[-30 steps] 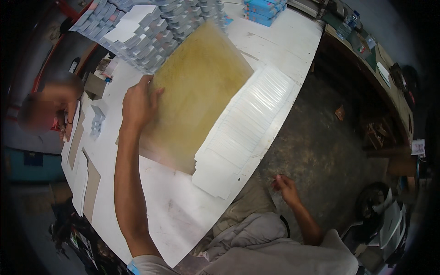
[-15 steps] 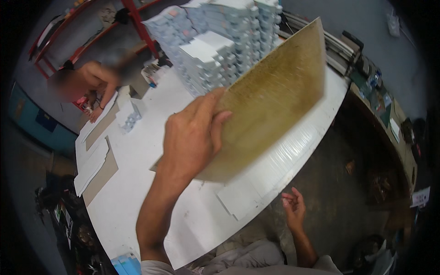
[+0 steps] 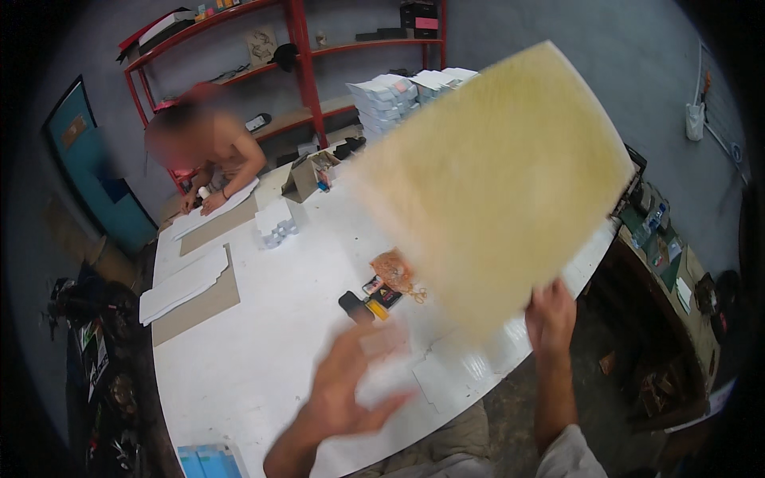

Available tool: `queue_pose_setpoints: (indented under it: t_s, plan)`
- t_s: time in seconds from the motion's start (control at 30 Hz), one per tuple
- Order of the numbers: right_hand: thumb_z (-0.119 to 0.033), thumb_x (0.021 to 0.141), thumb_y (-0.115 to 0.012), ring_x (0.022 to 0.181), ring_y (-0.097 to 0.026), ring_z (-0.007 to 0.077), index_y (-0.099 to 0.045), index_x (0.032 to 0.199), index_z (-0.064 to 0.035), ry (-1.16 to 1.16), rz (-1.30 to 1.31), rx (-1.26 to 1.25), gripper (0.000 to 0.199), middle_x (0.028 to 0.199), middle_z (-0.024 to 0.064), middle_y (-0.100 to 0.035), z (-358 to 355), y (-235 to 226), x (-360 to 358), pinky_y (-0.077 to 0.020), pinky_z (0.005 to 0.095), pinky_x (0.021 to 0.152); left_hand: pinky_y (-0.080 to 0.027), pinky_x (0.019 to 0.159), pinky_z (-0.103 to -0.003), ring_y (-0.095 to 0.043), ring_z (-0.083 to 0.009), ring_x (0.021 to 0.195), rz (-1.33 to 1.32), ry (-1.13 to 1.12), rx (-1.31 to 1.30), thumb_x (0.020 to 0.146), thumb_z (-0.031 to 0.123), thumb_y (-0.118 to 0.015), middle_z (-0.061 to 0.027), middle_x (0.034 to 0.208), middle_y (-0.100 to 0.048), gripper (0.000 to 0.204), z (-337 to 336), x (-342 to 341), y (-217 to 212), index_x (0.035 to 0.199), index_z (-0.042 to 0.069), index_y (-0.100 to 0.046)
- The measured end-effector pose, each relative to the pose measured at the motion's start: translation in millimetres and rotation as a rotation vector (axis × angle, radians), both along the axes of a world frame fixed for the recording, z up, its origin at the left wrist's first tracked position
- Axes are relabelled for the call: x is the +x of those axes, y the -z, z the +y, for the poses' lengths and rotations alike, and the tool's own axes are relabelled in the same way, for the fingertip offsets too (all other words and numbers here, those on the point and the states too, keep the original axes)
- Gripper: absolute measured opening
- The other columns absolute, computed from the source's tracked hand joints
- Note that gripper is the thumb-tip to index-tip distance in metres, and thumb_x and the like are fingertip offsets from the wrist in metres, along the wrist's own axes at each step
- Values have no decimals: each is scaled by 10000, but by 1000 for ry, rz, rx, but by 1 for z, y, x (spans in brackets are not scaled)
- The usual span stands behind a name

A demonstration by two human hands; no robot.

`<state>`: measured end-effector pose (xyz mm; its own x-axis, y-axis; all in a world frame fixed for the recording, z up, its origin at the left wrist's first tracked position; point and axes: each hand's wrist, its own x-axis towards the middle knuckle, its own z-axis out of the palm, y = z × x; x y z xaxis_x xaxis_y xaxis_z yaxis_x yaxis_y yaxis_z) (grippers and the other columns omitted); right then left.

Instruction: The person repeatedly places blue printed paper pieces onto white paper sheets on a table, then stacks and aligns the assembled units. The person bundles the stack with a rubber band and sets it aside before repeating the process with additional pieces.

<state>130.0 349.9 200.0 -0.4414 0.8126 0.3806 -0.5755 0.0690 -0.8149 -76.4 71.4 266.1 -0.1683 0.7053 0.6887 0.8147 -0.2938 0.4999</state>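
Note:
My right hand (image 3: pixel 551 320) is closed on the lower edge of a large flat yellowish board (image 3: pixel 510 179). The board is tilted up over the right part of the white table (image 3: pixel 263 382) and partly blurred. My left hand (image 3: pixel 348 378) is apart from the board, above the table near its front edge. Its fingers are spread and smeared by motion, with the thumb pointing right. Just beyond it lie a black phone-like thing (image 3: pixel 354 306), a small yellow item (image 3: pixel 376 309) and an orange-brown bag (image 3: pixel 392 269). Behind the board, stacks of white cut sheets (image 3: pixel 382 103) are partly hidden.
Across the table at the left, another person (image 3: pixel 231 151) leans over white sheets (image 3: pixel 209 219). More white sheets (image 3: pixel 187 287) lie on a grey-brown board (image 3: pixel 203 312). A small white stack (image 3: pixel 276 223) stands nearby, blue packs (image 3: pixel 209 462) at the front left corner. Red shelves (image 3: pixel 307 72) rise behind.
The board has passed from my left hand to my right and swung up and rightward. My left hand has let go and dropped nearer. The view has shifted, uncovering the small items on the table.

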Motion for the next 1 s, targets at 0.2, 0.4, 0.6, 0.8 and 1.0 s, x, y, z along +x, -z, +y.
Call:
queue_pose_setpoints:
  t_s: [0.2, 0.4, 0.6, 0.8, 1.0]
  plan:
    - [-34, 1011, -606, 1050, -689, 248, -575, 1286, 65, -30, 14, 68, 294, 1228, 153, -647, 134, -152, -184, -621, 431, 854, -568, 942, -404, -721, -272, 1070, -1271, 482, -940, 889, 215, -773, -175, 1171, -773, 336, -140, 114, 149, 1143, -5, -769]
    - [32, 989, -535, 980, -696, 268, -560, 1244, 114, 32, -182, -98, 269, 1174, 179, -640, 202, -184, -275, -660, 401, 806, -579, 891, -422, -738, -295, 1000, -1436, 501, -586, 898, 229, -797, -172, 1083, -781, 278, -189, 123, 211, 1063, 6, -774]
    - [-268, 1018, -719, 730, -764, 253, -616, 1156, 86, 291, -271, -8, 394, 993, 176, -734, 124, -160, -257, -665, 328, 661, -589, 839, -441, -756, -318, 929, -1329, 450, -187, 907, 243, -822, -168, 995, -790, 241, -278, 175, 245, 984, 18, -779]
    - [-209, 1049, -637, 983, -740, 273, -632, 1262, 20, 332, 0, 935, 313, 1161, 173, -708, -119, -25, -85, -602, 315, 770, -499, 1113, -393, -668, -212, 1247, -1243, -53, -488, 950, 47, -768, -94, 1263, -736, 328, -179, 86, 200, 1262, -4, -680]
    - [-219, 1016, -674, 1059, -692, 341, -604, 1318, 33, -476, -391, 925, 399, 1254, 188, -665, -259, 106, -36, -547, 415, 872, -510, 1100, -395, -682, -245, 1231, -1410, -139, -329, 954, 4, -738, -155, 1224, -736, 283, -135, 80, 215, 1224, -29, -660]
